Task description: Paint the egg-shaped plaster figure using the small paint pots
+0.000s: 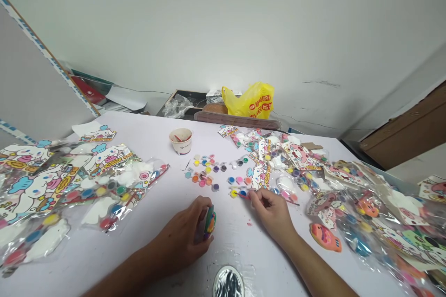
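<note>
My left hand (190,232) is closed around a small painted figure (211,222), gripping it on edge so that its green rim and multicoloured face point right. In my right hand (273,211) a thin paintbrush (241,194) is pinched, its tip at the yellow paint pot (233,193). That pot belongs to a strip of small paint pots, with blue, pink and orange ones (239,180) just behind. More open pots (204,178) stand to the left. Beyond them a paper cup (180,141) has a red stick-like handle in it.
Clear packets (101,181) of white figures, paints and cartoon cards cover the table's left side. Similar packets (303,162) crowd the right, near a painted orange-pink figure (325,236). An oval dark object (228,282) lies at the front edge. A yellow plastic bag (249,100) sits behind the table.
</note>
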{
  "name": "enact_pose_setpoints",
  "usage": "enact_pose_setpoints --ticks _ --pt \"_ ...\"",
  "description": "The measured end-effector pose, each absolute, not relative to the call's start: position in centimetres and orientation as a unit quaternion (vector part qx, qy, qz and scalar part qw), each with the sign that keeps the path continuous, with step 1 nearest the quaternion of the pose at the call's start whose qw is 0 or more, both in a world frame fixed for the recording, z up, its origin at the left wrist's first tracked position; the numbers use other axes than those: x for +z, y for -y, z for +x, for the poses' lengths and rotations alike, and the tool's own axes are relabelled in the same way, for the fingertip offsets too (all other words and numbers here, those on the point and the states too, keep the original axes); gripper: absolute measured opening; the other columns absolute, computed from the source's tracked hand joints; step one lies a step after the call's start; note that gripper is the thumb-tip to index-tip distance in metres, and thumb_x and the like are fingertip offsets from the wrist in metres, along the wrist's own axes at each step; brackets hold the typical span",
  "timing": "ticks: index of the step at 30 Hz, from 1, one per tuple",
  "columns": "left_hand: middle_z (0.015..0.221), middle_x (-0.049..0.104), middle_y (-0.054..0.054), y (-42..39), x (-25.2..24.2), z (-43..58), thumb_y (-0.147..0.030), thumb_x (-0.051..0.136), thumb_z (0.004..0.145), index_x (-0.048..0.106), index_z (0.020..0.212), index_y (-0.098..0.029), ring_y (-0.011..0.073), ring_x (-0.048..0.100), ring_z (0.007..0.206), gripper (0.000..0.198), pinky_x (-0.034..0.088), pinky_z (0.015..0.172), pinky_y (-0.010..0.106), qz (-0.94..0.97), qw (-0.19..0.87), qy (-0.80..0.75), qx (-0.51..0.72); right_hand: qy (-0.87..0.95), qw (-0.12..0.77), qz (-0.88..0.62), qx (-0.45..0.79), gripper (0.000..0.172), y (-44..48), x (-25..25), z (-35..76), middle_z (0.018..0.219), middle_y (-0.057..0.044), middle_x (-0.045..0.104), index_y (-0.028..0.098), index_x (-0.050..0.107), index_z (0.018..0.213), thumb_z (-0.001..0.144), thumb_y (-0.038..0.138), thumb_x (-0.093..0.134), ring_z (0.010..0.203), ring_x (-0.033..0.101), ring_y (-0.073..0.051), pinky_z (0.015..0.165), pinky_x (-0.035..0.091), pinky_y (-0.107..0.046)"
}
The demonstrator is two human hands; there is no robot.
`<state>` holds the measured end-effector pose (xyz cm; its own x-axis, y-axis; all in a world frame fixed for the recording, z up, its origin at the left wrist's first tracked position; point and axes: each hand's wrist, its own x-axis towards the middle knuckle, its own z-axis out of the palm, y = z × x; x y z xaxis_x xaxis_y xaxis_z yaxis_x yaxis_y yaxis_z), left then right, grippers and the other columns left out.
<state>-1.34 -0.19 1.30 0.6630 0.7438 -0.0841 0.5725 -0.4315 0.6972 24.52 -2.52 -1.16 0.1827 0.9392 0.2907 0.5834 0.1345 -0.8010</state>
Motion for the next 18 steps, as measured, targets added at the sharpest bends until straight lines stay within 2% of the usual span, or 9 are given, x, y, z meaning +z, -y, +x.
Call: enact_pose_setpoints --ticks 10,18 --pt "0.089 0.052 -0.003 0.13 1.47 -1.39 -0.021 0.056 0.083 0.032 0.115 -0.028 0.0167 0.051 0.072 0.040 0.040 0.065 0.027 0.837 0.366 -0.390 0.114 0.623 0.437 -0.615 0.209 0.039 2.58 -1.31 24.51 0.055 0.004 0.037 0.022 0.035 0.059 0.090 0.036 0.054 0.053 0.034 -0.013 0.052 0.029 -0.026" --pt "0.083 0.048 -0.004 0.08 1.45 -1.35 -0.022 0.055 0.082 0.034 0.113 -0.027 0.0156 0.049 0.068 0.038 0.039 0.062 0.026 0.837 0.367 -0.387 0.121 0.616 0.444 -0.619 0.203 0.038 2.74 -1.21 24.63 0.054 0.004 0.038 0.022 0.036 0.058 0.090 0.037 0.052 0.052 0.038 -0.013 0.052 0.031 -0.026"
